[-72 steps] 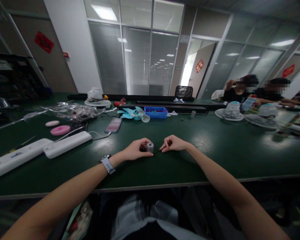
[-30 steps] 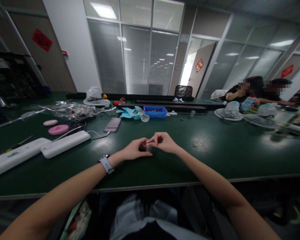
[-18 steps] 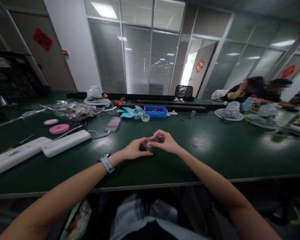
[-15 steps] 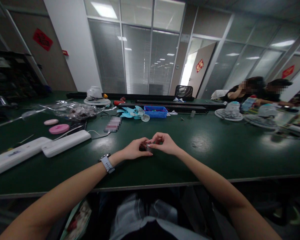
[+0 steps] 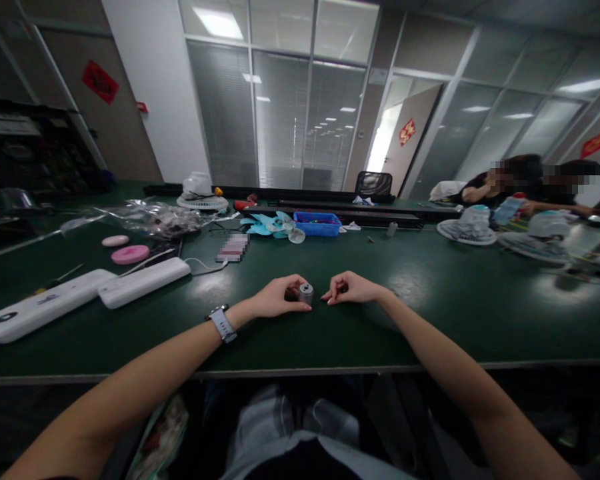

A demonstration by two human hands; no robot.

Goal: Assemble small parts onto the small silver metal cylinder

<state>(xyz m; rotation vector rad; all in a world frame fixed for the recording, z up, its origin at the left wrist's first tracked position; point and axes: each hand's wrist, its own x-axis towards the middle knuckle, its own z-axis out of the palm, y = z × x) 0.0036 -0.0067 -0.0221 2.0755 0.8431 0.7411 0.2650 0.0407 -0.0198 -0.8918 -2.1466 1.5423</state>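
A small silver-grey cylindrical motor (image 5: 306, 295) stands upright on the green tabletop, dark holes showing in its top face. My left hand (image 5: 279, 296), with a watch (image 5: 222, 324) on its wrist, is closed around the motor's left side, thumb in front and fingers behind. To the right of the motor, and apart from it, is my right hand (image 5: 356, 288). Its fingers are curled with the tips pinched together low over the table. Whatever may be between those fingertips is too small to make out.
On the left lie white cases (image 5: 145, 283), a pink disc (image 5: 130, 254), a cabled phone (image 5: 233, 247) and plastic wrapping (image 5: 155, 217). Light-blue fan blades (image 5: 267, 225) and a blue bin (image 5: 317, 225) stand behind. White fan parts (image 5: 467, 227) and two people are at the right.
My right hand has drawn away to the right from the motor, whose top now shows. My left hand stays around it. The view has shifted slightly.
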